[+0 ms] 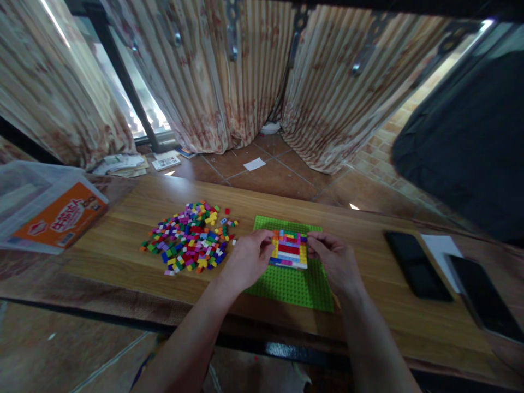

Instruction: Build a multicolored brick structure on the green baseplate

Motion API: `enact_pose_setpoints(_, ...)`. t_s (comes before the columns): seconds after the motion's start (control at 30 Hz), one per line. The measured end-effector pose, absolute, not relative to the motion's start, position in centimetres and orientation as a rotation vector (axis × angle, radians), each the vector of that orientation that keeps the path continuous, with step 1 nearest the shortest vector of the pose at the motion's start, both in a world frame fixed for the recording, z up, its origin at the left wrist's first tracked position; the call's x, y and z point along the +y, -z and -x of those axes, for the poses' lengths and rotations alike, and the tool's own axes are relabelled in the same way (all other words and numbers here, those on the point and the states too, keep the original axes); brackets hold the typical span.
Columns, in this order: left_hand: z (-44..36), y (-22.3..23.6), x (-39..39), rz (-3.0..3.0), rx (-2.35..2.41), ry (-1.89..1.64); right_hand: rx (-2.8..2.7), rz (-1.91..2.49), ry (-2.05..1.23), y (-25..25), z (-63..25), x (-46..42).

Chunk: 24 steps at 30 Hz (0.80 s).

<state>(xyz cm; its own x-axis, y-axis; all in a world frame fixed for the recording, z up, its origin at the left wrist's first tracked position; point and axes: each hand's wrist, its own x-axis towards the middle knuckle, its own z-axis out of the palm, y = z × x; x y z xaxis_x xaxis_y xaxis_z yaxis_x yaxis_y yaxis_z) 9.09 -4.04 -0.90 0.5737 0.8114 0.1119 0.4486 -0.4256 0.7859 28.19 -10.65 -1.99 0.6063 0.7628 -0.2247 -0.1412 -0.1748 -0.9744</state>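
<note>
A green studded baseplate (292, 286) lies on the wooden table, and on it sits a low, layered build of multicoloured toy bricks (289, 249). My left hand (250, 259) is closed at the build's left edge, thumb and fingers against it. At the upper right corner, my right hand (333, 256) has its fingers pinched together, with a dark blue brick (303, 239) right at the fingertips. Whether that brick is held or fixed to the build, I cannot tell. Left of the plate spreads a pile of loose toy bricks (192, 240) in many colours.
A clear plastic box (24, 191) with an orange label stands at the table's left end. To the right lie a black phone (417, 266), a white paper (442, 254) and another dark phone-like device (487, 295). Striped curtains (196, 76) hang beyond the wooden table (135, 218).
</note>
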Motion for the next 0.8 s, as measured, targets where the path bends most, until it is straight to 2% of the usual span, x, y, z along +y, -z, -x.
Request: enact_pose_setpoints(0.8, -9.19, 1.12, -3.96, -2.044, 0.979, -0.667, -0.560, 1.565, -0.778, 2.72, -28.10, -10.05)
